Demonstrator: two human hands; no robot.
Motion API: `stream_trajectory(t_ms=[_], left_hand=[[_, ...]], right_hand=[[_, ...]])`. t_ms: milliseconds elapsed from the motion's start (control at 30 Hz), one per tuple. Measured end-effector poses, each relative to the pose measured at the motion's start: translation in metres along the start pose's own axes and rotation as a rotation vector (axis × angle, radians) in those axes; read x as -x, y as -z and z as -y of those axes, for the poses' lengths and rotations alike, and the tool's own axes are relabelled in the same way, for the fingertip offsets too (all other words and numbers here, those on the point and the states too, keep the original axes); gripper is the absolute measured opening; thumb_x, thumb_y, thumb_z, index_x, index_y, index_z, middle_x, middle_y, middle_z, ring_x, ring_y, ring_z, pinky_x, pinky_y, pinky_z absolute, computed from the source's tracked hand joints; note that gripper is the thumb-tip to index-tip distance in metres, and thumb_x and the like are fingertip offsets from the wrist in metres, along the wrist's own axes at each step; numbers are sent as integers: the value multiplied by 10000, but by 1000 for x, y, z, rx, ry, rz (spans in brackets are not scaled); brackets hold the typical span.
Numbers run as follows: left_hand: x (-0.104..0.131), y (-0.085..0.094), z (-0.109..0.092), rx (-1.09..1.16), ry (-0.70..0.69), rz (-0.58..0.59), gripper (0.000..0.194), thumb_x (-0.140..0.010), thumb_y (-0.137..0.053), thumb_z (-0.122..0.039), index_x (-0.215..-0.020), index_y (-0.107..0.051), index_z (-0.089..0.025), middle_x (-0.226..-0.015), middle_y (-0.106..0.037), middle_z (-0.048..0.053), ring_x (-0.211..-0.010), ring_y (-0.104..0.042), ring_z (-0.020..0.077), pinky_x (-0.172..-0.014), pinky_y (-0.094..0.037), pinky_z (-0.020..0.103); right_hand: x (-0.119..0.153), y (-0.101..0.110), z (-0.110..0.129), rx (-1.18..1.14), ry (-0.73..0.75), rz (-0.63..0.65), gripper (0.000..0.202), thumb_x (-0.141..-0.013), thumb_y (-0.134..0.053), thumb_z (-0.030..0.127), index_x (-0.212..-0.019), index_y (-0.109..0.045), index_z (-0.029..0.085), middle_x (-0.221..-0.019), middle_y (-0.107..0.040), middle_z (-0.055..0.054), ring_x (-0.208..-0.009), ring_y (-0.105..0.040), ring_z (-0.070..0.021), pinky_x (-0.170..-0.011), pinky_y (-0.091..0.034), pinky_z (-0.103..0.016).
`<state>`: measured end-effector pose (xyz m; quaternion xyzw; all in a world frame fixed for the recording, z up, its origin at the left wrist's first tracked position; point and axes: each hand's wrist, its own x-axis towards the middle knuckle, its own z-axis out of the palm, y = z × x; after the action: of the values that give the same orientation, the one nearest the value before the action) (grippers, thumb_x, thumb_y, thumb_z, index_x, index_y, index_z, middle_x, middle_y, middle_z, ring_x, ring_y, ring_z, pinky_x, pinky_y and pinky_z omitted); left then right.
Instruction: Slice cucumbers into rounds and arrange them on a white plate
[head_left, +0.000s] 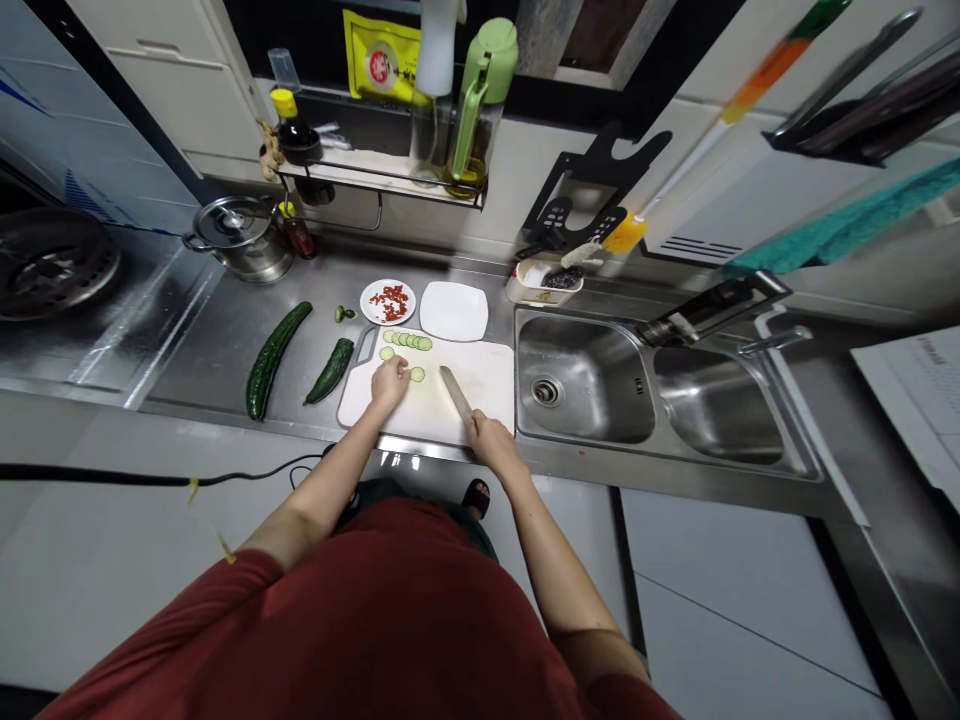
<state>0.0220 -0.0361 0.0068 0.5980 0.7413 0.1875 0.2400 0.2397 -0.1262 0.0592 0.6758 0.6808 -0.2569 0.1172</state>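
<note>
At the counter's (202, 365) near edge, the right hand (490, 440) is closed around the handle of a knife (454, 390), over the near edge of a white cutting board (480, 375), toward its right corner. The blade angles up and left over the board. The left hand (390, 386) is over the board's left half, fingers bent; I cannot tell whether they pinch anything. One cucumber slice (418, 374) lies by its fingertips, another sits farther back, and an overlapping row of slices (407, 341) lies along the far edge, toward the left corner.

Beside the board's right edge is a sink with a left basin (600, 360), containing a drain strainer (546, 391), and a right basin (712, 400). Left of the board lie a short cucumber (330, 372) and a longer cucumber (277, 362).

Beyond the board's far edge, a round plate (364, 304) holds chopped red pieces (391, 301), beside a squarish white plate (454, 312). Behind the sink's left corner, a caddy (536, 294) holds a dark scrubber (564, 278). Toward the counter's back edge stands a lidded pot (255, 255). On the shelf (375, 168), a green-lidded jug (484, 110) has yellowish liquid at its bottom.
</note>
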Motion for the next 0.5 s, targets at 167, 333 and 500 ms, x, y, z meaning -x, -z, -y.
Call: stream_trajectory(t_ms=[167,333,500], left_hand=[[-4,-1,-1,-29,24,-2,188,-833,-534,-311,-981,-625,-240,-912,-683,39,-899,-622,202,-766,-431,285],[-7,-5,0,-39,49,-2,178,-823,-539,-310,-965,-630,-254,-920,-683,38,-895,-618,206,-752,-428,291],[-8,-4,0,-47,66,-1,179,-821,-534,-301,-960,-638,-256,-933,-684,37,-898,-617,204,-752,-429,292]], right_hand=[[6,-4,14,41,65,2,329,-999,-270,362,-1142,-511,191,-1017,-658,-127,-956,-626,-233,-783,-412,-305],[5,-7,22,57,88,10,317,-996,-276,343,-1132,-512,182,-1005,-660,-135,-939,-631,-236,-779,-421,-315],[5,-6,24,73,99,22,310,-994,-275,321,-1126,-516,178,-995,-658,-137,-944,-632,-243,-778,-426,-320]])
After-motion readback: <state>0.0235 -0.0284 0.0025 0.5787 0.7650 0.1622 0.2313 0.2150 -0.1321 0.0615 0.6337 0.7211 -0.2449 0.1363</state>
